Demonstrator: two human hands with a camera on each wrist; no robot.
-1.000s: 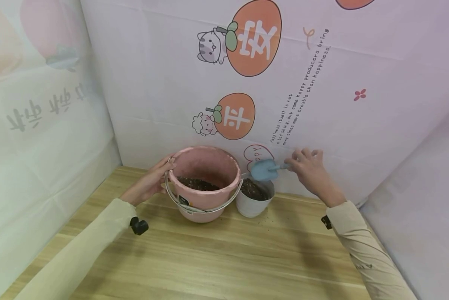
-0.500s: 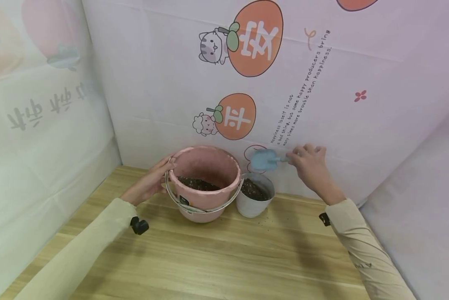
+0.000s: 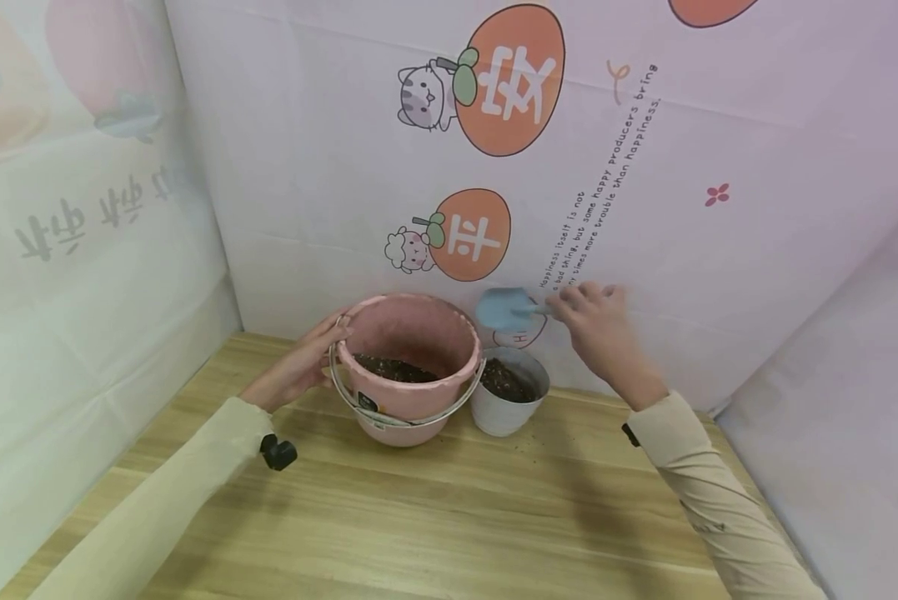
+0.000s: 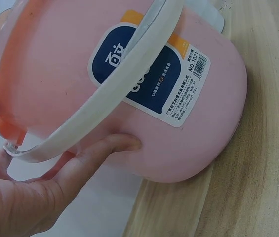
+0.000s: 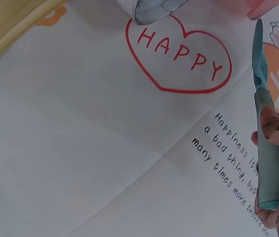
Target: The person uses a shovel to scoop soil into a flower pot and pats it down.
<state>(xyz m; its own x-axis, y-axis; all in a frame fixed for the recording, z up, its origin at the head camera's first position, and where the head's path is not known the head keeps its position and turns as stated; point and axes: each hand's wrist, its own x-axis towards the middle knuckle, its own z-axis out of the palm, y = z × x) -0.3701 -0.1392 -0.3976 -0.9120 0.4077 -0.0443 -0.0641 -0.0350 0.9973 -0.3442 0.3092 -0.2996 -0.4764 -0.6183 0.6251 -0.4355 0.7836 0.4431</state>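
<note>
In the head view, my left hand [image 3: 303,360] grips the left side of a pink bucket [image 3: 403,400] with dark soil inside. The left wrist view shows that thumb [image 4: 124,142] pressed on the bucket's wall, below the white handle's hinge; some fingers are hidden behind the rim. My right hand [image 3: 602,333] holds a light blue hand trowel [image 3: 504,309] by its handle, thumb along the grip in the right wrist view. The trowel's blade is raised near the back wall, between the bucket and above a white flowerpot [image 3: 503,417]. Dark soil [image 3: 507,381] partly fills the pot.
The pot stands against the bucket's right side on a wooden table [image 3: 433,517]. Soil crumbs [image 3: 527,448] lie beside the pot. A printed white sheet [image 3: 306,167] hangs close behind both containers, with more white sheeting at either side.
My right hand has lifted the trowel from over the flowerpot and moved it left, towards the bucket. The left hand and both containers stay in place.
</note>
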